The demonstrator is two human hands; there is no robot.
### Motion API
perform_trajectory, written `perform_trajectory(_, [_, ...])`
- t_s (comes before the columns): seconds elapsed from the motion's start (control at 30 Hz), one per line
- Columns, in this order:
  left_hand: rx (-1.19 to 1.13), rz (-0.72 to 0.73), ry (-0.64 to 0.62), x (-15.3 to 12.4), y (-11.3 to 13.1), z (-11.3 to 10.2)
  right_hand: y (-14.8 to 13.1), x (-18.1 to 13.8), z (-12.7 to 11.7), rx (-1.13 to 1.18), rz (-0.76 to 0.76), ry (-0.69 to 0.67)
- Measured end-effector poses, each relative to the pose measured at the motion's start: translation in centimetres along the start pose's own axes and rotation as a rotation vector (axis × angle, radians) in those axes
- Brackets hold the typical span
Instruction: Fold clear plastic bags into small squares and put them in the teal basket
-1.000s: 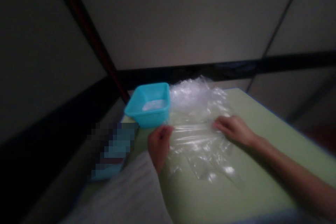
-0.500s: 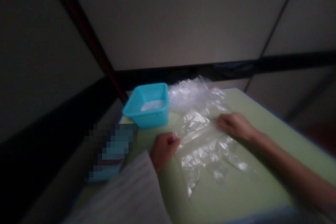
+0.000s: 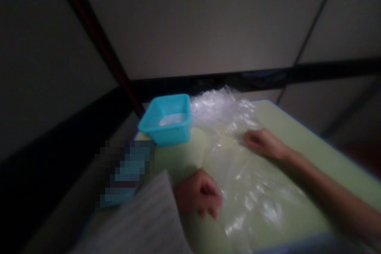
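A clear, crinkled plastic bag (image 3: 253, 190) lies spread over the table between my two hands. My left hand (image 3: 198, 192) is closed with curled fingers at the bag's left edge, low and near the front of the table. Farther back, my right hand (image 3: 264, 143) pinches the upper right part of the bag. Behind the hands, a loose heap of clear plastic bags (image 3: 220, 107) rests against the right side of a turquoise basket (image 3: 175, 135). Something white (image 3: 172, 119) lies inside this basket. Motion blur softens the fingertips.
The pale yellow-green table (image 3: 297, 135) has a blue edge. A blurred-out turquoise item (image 3: 127, 170) lies at its left side. A grey wall (image 3: 208, 27) stands behind, with a dark rail (image 3: 166, 87) along it.
My left hand has moved toward me and slightly right, its edge of the bag shifting forward and flattening. My right hand has stayed nearly in place.
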State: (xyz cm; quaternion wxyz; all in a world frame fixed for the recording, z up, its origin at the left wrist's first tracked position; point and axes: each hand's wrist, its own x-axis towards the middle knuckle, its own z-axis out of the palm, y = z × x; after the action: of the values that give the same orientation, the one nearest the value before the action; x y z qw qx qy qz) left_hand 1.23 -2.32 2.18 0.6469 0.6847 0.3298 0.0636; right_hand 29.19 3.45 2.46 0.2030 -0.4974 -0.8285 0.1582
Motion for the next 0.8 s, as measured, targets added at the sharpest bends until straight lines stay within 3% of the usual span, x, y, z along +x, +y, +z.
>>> perform_trajectory(0.07, [-0.117, -0.023, -0.264, -0.6, 0.3, -0.3, -0.1, 0.0, 0.3, -0.012, -0.018, -0.025])
perform_trajectory(0.1, [-0.163, -0.018, -0.322, -0.9, 0.3, -0.5, -0.2, 0.0, 0.4, -0.029, -0.031, -0.016])
perform_trajectory(0.13, [-0.201, 0.011, -0.285, -1.0, 0.3, -0.8, -0.2, 0.0, 0.5, -0.046, -0.049, 0.004])
perform_trajectory(0.2, [-0.25, 0.125, 0.008, -0.9, 0.1, -1.4, -0.3, 0.0, 0.6, -0.059, -0.105, 0.044])
perform_trajectory(0.23, [-0.268, 0.21, 0.252, -0.7, 0.0, -1.6, -0.5, 0.0, 0.7, -0.048, -0.145, 0.049])
perform_trajectory(0.3, [-0.27, 0.325, 0.617, -0.3, -0.2, -2.1, -1.0, 0.0, 0.8, 0.005, -0.243, 0.013])
perform_trajectory(0.37, [-0.246, 0.373, 0.794, 0.2, -0.3, -2.2, -1.8, 0.2, 1.1, 0.057, -0.35, -0.07])
perform_trajectory(0.43, [-0.092, 0.409, 0.842, 0.5, -0.4, -2.0, -2.7, 0.6, 1.5, 0.075, -0.433, -0.176])
perform_trajectory(0.53, [0.316, 0.505, 0.676, 0.9, -0.7, -1.5, -3.3, 1.5, 2.3, 0.041, -0.444, -0.257])
perform_trajectory(0.63, [0.61, 0.623, 0.353, 1.1, -1.2, -1.4, -2.4, 2.5, 2.8, -0.06, -0.327, -0.14])
perform_trajectory(0.7, [0.782, 0.587, 0.197, 1.1, -1.4, -1.6, -1.4, 2.9, 2.8, -0.123, -0.25, -0.062])
perform_trajectory(0.8, [0.984, 0.464, 0.138, 0.9, -1.3, -2.1, -0.6, 2.9, 2.2, -0.105, -0.204, -0.041])
